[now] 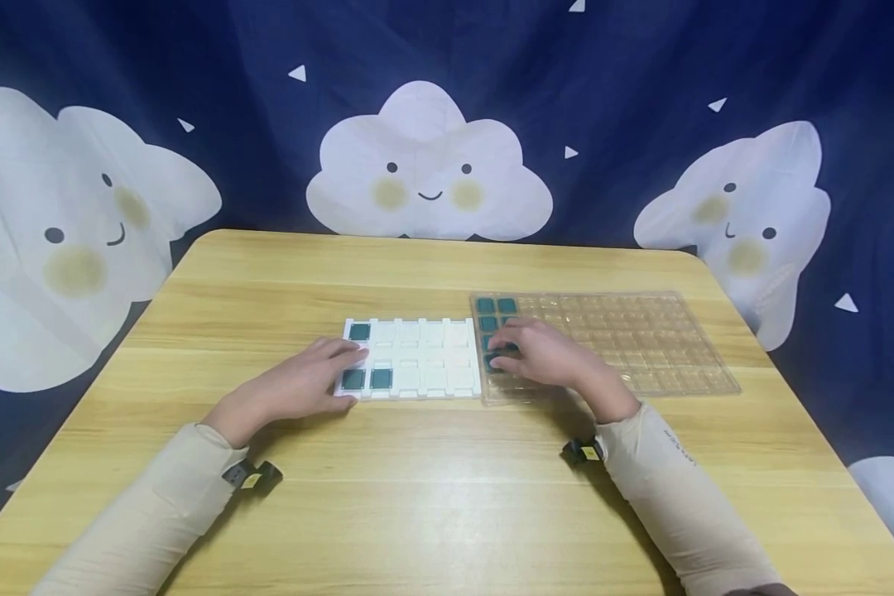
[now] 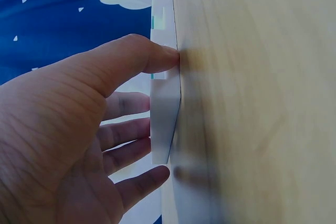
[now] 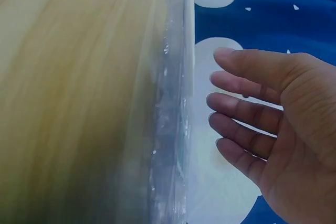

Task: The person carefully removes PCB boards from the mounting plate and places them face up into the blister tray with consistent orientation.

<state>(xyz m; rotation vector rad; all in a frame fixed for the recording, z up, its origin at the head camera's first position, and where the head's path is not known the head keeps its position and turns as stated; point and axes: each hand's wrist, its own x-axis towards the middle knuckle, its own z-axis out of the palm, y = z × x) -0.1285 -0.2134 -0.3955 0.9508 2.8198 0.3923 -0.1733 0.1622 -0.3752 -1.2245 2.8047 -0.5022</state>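
Note:
My left hand (image 1: pixel 305 381) grips the left end of a white tray (image 1: pixel 425 358) with two rows of square pockets. In the left wrist view its thumb presses the tray's near side, while the other fingers reach over the top. Dark green square chips sit in the white tray: one at the back left (image 1: pixel 359 332) and two in the front row (image 1: pixel 382 378). My right hand (image 1: pixel 547 352) is over the left columns of a clear plastic tray (image 1: pixel 641 331), its loosely bent fingers holding nothing. Several green chips (image 1: pixel 486 305) lie there, some hidden beneath the hand.
Both trays lie side by side on a wooden table (image 1: pixel 447 497), the clear one to the right, close against the white one. Behind the table hangs a dark blue curtain (image 1: pixel 603 66) with smiling clouds. Each sleeved wrist carries a small black camera (image 1: pixel 581 452).

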